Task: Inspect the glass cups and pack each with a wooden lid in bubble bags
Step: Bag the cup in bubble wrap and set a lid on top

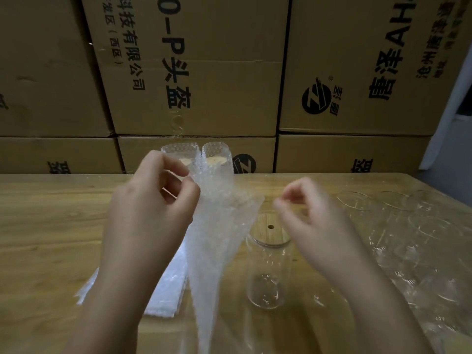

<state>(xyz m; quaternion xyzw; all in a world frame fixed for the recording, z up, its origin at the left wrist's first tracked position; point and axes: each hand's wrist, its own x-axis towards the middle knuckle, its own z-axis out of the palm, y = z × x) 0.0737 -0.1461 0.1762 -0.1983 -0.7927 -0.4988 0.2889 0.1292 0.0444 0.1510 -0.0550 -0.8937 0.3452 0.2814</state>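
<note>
A bubble bag [219, 241] is pinched near its top edge between the thumb and curled fingers of the left hand [153, 200]. It is held up above the wooden counter [51, 226], its length hanging down toward the camera. The right hand [309, 218] is held apart from the bag, just to its right, with the fingers loosely curled; it is blurred, and nothing is seen in its grasp. Between and below the hands, a clear glass cup [268, 274] is seen standing upright on the counter, capped by a round wooden lid [268, 229] with a small hole in it. A flat stack of bubble bags [166, 290] is laid on the counter beneath the left forearm. At the far edge of the counter, two packed cups [217, 155] are stood side by side and touching, each wrapped in bubble film with a wooden lid visible inside. More bare glass cups [421, 226] are gathered on the right side of the counter. Printed cardboard boxes [204, 72] are stacked behind the counter.
</note>
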